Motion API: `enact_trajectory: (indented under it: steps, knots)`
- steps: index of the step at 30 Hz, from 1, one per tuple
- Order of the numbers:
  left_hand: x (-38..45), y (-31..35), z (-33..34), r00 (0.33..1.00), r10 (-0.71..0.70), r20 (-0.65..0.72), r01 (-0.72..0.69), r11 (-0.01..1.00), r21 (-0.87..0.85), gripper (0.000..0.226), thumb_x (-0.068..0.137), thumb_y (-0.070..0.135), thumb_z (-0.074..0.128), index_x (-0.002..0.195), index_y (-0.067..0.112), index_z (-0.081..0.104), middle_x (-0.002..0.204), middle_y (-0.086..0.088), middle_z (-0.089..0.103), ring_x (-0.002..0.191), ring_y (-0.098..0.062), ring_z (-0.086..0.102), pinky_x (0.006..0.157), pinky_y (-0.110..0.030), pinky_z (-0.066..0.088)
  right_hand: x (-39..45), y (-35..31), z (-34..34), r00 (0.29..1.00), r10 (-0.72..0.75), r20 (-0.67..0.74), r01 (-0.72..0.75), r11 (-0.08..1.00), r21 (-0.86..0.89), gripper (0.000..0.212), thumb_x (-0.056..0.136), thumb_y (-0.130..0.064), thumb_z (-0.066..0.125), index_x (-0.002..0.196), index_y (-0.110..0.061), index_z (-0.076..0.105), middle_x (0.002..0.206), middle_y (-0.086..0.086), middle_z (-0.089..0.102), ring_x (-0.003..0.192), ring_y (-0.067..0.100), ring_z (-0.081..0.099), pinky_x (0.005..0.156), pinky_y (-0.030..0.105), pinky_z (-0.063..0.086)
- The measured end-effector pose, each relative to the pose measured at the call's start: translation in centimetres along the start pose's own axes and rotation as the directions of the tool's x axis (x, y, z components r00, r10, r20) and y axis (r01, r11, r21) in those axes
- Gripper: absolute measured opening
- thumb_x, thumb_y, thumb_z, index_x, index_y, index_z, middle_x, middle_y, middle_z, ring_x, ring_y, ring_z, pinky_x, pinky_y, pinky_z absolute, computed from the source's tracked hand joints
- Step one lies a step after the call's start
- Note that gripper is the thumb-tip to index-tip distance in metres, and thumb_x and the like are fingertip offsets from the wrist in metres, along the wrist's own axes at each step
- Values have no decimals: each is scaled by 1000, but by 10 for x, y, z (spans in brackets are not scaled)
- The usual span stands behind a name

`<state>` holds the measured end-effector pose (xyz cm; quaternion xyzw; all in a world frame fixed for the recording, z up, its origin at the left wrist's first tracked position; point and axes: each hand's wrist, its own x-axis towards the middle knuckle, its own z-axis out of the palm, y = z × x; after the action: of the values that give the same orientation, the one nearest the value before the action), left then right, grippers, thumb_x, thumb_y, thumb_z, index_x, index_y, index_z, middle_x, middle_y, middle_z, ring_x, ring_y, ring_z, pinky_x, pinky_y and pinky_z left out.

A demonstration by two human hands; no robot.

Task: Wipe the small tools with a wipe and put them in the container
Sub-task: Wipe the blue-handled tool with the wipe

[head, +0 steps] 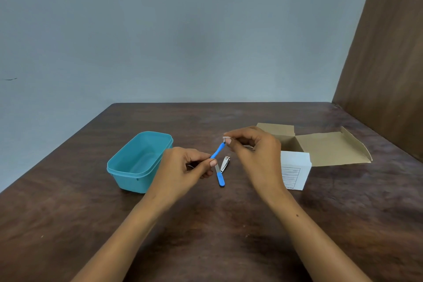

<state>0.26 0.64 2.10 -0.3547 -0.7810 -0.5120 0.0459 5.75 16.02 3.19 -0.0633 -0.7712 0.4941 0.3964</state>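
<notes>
My left hand (190, 165) pinches the lower end of a thin blue-handled tool (218, 150) that slants up to the right above the table. My right hand (254, 149) pinches a small white wipe (226, 137) against that tool's upper tip. On the table below lie a nail file with a blue handle (220, 177) and a small metal nail clipper (225, 163), side by side. A teal plastic container (137, 162) stands open, without a lid, just left of my left hand, and nothing shows inside it.
An open cardboard box (320, 146) with a white labelled front (295, 170) and spread flaps stands right of my right hand. The dark wooden table (206, 224) ends at a grey wall behind. A brown wooden panel (389, 64) rises at the far right.
</notes>
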Motion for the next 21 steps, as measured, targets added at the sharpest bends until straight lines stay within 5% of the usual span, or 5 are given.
enact_trajectory:
  steps: [6,12,21]
  knots:
    - [1,-1,0,1000,0,-3,0,1000,10,14,82,18,70,94,15,76,68,5,72,65,-10,70,68,-27,59,2,0,-2,993,114,2,-113,985,127,13,82,-3,68,82,-14,73,82,-1,73,77,12,70,74,29,57]
    - [2,1,-2,998,-60,32,63,992,-106,11,83,17,67,84,25,75,64,2,72,64,-13,71,65,-21,57,2,-6,-8,929,235,287,-336,859,385,15,86,3,60,87,-8,71,82,2,73,76,12,69,66,19,55]
    - [3,0,-3,996,-87,30,89,991,-99,12,83,18,68,81,29,74,62,7,72,65,-12,71,66,-25,59,7,-8,-12,906,336,257,-421,779,465,11,85,3,61,93,-1,67,78,11,71,74,18,69,71,22,58]
